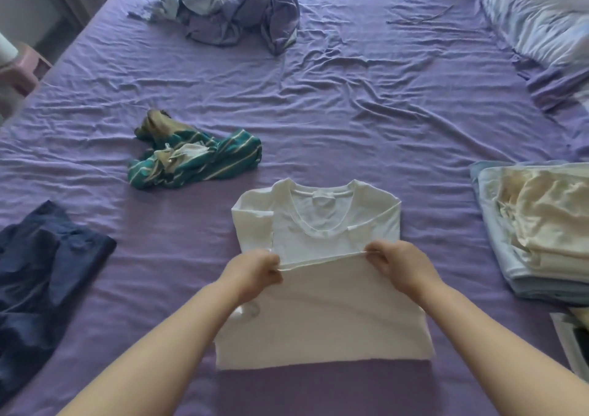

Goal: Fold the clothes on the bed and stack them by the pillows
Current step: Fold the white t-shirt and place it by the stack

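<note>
A white t-shirt [322,224] lies on the purple bed [350,103] in front of me, collar away from me, sleeves folded in. My left hand [255,270] pinches the left corner of its bottom hem, and my right hand [398,264] pinches the right corner. The hem is lifted and brought up over the shirt's middle, just below the neckline. A crumpled green striped garment [197,160] lies to the upper left. A dark blue garment [41,275] lies at the left edge. Pillows [541,20] sit at the top right.
A stack of folded pale clothes [538,224] rests at the right edge of the bed. A bunched lilac and blue blanket [232,7] lies at the far end. A pink stool [22,71] stands off the bed at the left.
</note>
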Demonstrator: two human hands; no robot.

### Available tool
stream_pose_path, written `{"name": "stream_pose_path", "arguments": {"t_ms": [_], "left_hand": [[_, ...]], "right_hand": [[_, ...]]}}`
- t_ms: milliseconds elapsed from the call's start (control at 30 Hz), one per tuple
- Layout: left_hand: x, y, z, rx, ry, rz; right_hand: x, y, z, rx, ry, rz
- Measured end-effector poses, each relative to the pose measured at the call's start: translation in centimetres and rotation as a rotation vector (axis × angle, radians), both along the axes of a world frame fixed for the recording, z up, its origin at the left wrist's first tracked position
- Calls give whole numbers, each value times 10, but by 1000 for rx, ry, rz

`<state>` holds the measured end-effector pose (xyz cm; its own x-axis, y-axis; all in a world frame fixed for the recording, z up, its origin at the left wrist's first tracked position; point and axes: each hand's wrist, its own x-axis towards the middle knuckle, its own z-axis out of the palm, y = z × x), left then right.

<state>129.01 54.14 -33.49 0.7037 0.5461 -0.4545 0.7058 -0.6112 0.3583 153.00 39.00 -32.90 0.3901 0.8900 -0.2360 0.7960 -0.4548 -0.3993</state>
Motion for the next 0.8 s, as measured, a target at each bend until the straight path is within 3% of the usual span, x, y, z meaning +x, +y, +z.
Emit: {"name": "stream_pose_path", "arguments": {"t_ms": [100,267,500,567,700,800], "left_hand": [[24,43,-2,-31,13,65],[53,79,-13,151,166,312],[57,77,-49,352,131,387],[55,76,-50,424,86,375],[60,86,-44,586,-210,289],[72,107,-37,663,-134,342]], "right_hand": [[16,32,1,22,-14,-109],[35,62,-15,24,-70,-225],[31,66,-52,-245,-297,-155],[33,71,-51,-168,-266,-223],[54,91,-38,21,-90,-372],[71,107,-32,12,-38,-388]]}}
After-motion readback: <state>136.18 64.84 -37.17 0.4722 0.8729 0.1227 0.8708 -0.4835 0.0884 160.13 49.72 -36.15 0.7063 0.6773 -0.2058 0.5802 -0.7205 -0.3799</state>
